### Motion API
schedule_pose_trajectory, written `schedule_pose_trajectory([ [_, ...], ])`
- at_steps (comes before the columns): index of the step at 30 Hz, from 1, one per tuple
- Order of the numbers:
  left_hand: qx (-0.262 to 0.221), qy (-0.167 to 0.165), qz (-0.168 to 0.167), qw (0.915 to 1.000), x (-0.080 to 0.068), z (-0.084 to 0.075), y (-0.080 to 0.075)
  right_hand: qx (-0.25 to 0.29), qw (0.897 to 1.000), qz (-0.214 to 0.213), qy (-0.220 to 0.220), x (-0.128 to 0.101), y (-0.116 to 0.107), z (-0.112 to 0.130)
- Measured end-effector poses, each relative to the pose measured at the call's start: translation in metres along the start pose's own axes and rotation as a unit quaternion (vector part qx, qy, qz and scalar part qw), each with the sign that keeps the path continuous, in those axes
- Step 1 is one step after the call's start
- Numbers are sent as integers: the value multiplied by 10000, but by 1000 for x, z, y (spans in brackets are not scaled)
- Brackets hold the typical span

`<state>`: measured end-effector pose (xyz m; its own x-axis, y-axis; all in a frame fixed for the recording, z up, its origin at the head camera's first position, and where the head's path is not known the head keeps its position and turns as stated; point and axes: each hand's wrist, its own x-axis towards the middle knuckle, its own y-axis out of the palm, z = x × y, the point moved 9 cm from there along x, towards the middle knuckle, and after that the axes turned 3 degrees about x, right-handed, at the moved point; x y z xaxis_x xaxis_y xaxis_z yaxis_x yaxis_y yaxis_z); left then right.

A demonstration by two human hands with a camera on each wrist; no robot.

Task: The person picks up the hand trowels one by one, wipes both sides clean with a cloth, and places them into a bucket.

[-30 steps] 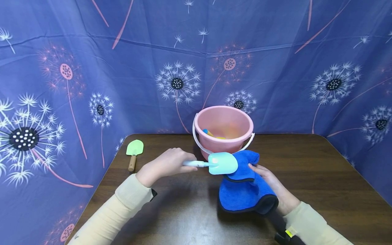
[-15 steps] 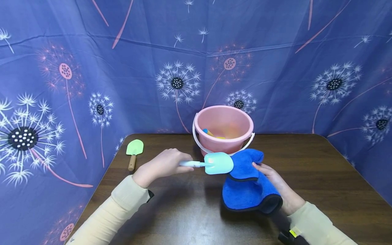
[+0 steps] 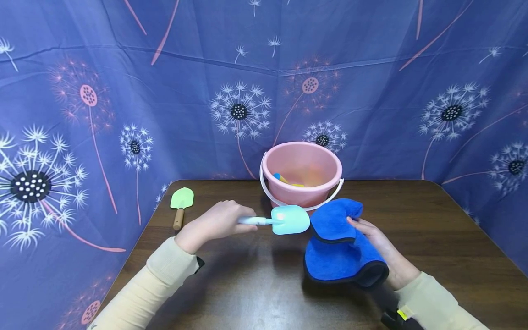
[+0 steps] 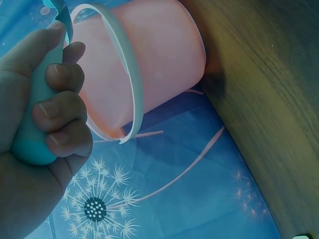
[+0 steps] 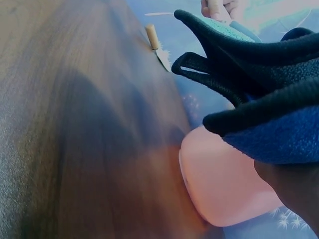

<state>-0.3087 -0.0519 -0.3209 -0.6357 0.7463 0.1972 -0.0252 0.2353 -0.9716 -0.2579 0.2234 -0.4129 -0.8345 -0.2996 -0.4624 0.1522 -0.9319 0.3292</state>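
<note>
My left hand [image 3: 220, 225] grips the pale handle of a light-blue toy shovel [image 3: 290, 220], its blade pointing right in the head view. The left wrist view shows the fingers curled round that handle [image 4: 37, 114]. My right hand [image 3: 381, 247] holds a blue cloth [image 3: 332, 222] with black edging, pinched at its upper right and hanging in folds above the table. The shovel's tip lies close to the cloth's left edge. Just behind both stands a pink bucket [image 3: 303, 195] with a white handle. Cloth folds hide most of the right fingers in the right wrist view.
On the left of the brown table [image 3: 429, 220] lies a small green-bladed trowel [image 3: 180, 208] with a wooden handle. Inside the bucket, blue and yellow items [image 3: 284, 179] show. A blue dandelion-patterned curtain [image 3: 173, 101] hangs behind the table and at both sides.
The cloth and right hand have moved to the right, while the left hand has drawn the shovel left. The blade no longer overlaps the cloth in the head view.
</note>
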Motion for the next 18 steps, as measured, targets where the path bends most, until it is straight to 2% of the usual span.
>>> schedule_pose_trajectory([
  [5,34,-56,18,10000,-1,2,-2,-187,9998,-112,21,-4,-7,2],
  [18,156,-48,-26,9999,1,3,-15,-103,9997,-193,89,-3,-18,-3],
])
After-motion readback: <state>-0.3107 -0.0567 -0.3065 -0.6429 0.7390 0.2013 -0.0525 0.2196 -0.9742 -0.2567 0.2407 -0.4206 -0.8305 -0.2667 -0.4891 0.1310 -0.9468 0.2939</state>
